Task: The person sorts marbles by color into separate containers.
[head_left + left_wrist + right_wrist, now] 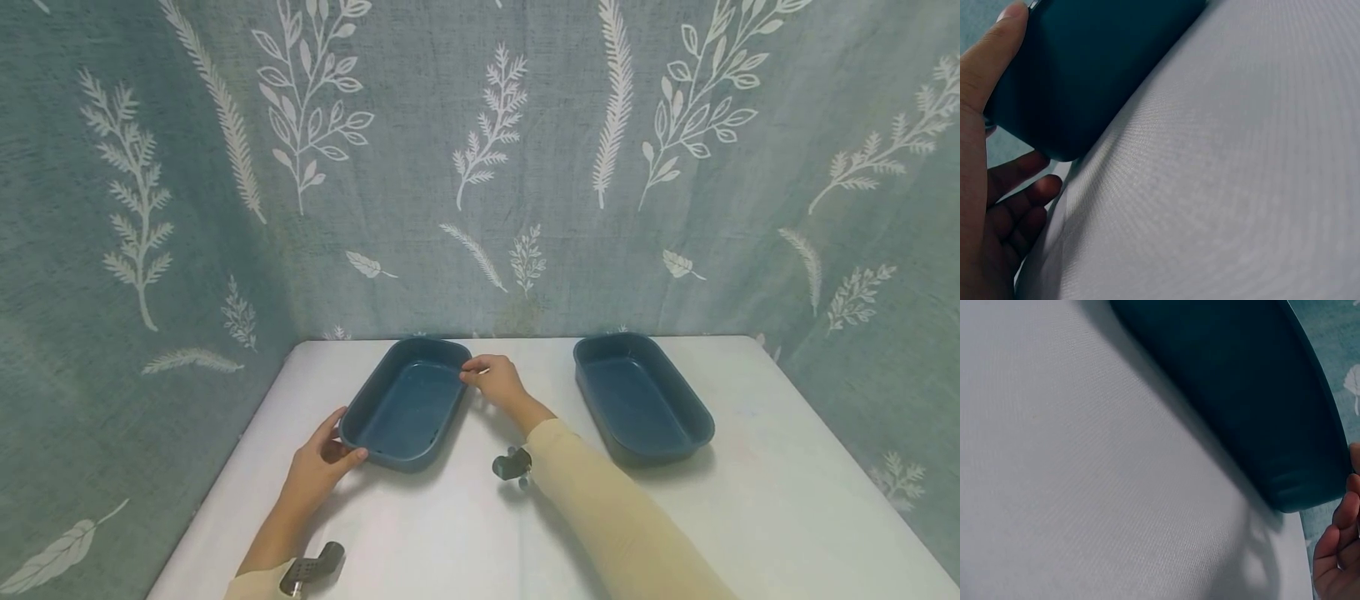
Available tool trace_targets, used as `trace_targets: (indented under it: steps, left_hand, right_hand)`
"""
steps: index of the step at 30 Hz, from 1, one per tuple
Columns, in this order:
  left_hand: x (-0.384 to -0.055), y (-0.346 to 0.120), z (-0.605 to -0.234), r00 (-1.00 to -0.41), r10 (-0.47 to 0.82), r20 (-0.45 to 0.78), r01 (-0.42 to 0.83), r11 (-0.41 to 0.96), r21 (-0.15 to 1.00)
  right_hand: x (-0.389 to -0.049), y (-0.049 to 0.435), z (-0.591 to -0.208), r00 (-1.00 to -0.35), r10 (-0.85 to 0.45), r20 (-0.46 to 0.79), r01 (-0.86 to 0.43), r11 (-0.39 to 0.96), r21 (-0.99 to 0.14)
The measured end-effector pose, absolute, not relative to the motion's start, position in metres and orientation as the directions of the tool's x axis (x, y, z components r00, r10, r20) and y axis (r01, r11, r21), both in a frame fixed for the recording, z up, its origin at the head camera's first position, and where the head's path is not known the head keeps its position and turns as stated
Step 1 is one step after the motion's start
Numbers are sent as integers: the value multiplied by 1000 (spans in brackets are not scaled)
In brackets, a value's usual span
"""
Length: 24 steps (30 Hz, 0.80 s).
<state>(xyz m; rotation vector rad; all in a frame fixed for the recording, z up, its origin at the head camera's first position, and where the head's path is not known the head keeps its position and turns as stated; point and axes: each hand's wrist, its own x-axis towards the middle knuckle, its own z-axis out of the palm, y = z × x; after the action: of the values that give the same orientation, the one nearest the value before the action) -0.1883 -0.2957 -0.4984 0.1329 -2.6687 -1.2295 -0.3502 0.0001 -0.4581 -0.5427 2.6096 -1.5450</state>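
A dark blue rectangular tray [408,412] with rounded corners stands slantwise on the left part of the table. My left hand [317,467] grips its near left corner, thumb at the rim and fingers around the outer side. At the far right corner, my right hand [497,382] pinches the rim between thumb and fingers. In the left wrist view the tray's outer wall [1097,69] shows beside the left thumb [997,50]. The right wrist view has the tray's side [1235,394], with the right fingertips [1349,509] at its end.
A second blue tray [645,404] of similar shape sits on the right side of the white-covered table [780,500]. Leaf-patterned grey-green cloth [420,167] hangs behind and along both sides. Dark camera mounts [512,464] stick out from both wrists.
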Motion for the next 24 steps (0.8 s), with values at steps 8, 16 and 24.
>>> trace_targets:
  steps: [8,16,24]
  left_hand:
    - [-188,-295,-497,-977,-169,132,-11,653,758]
    - [-190,-297,-500,-973,-158,167,25,652,758]
    - [-188,-298,-500,-976,-139,165,38,639,768]
  right_hand:
    - [-345,3,-458,-933,-329,148,-291,443,-848]
    - [-336,10,-458,-937,-318,143,-271,406,-873]
    - [-321,21,-456,-959,-255,120,-200,315,-928]
